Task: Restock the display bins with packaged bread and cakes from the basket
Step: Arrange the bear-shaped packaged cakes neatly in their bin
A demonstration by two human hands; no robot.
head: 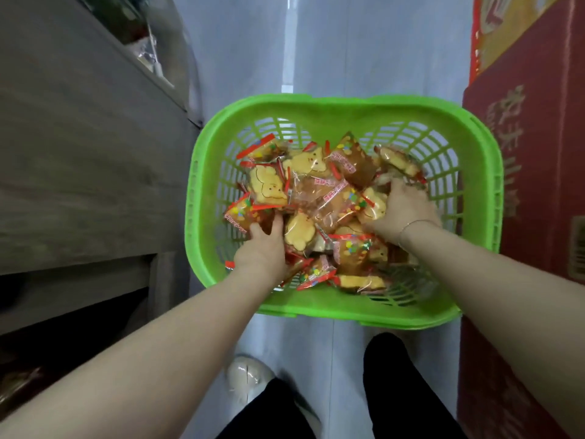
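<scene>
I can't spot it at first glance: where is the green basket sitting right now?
In the head view the green basket sits on the pale floor in front of the person's feet, between the grey wooden shelf on the left and the red cartons on the right.

The basket (345, 106) was bright green, its walls a lattice of slots. The wrapped cakes (319, 204) inside it were golden yellow to brown, several stamped with a bear face, in clear wrappers edged in red and speckled with red, yellow, green and blue dots. The floor (364, 52) was pale grey with a lighter stripe. The cabinet (79, 153) on the left showed grey wood grain. The cardboard boxes (531, 137) on the right were dark red with gold characters. The trousers (405, 394) were black, the shoe (247, 375) whitish. A thin gold-toned bracelet (411, 224) circled one wrist.
</scene>
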